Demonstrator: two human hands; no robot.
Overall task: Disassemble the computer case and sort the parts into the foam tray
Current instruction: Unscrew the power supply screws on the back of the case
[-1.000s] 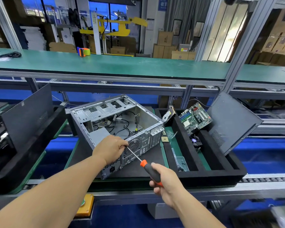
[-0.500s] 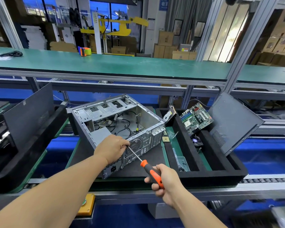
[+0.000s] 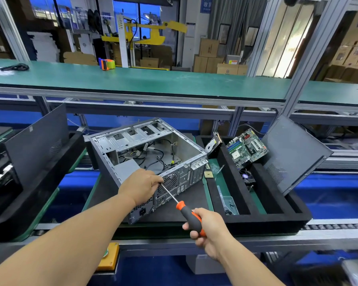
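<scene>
Computer case [image 3: 153,153] rear partly hidden behind left hand [image 3: 141,185]; screwdriver [image 3: 182,207] tip unseen.

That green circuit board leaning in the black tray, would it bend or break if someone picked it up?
The board looks flat and thin, so probably stiff and light. Its face is crowded with small raised parts, so likely fragile there; edges seem the safer hold. It leans tilted in the foam tray, so a nudge might tip it over.

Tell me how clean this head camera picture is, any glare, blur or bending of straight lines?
Head view: the green shelf and frame rails bow, wide-angle distortion; the window at upper right is blown out; the computer case, the screwdriver and both hands, left and right, look sharp, evenly lit.
</scene>
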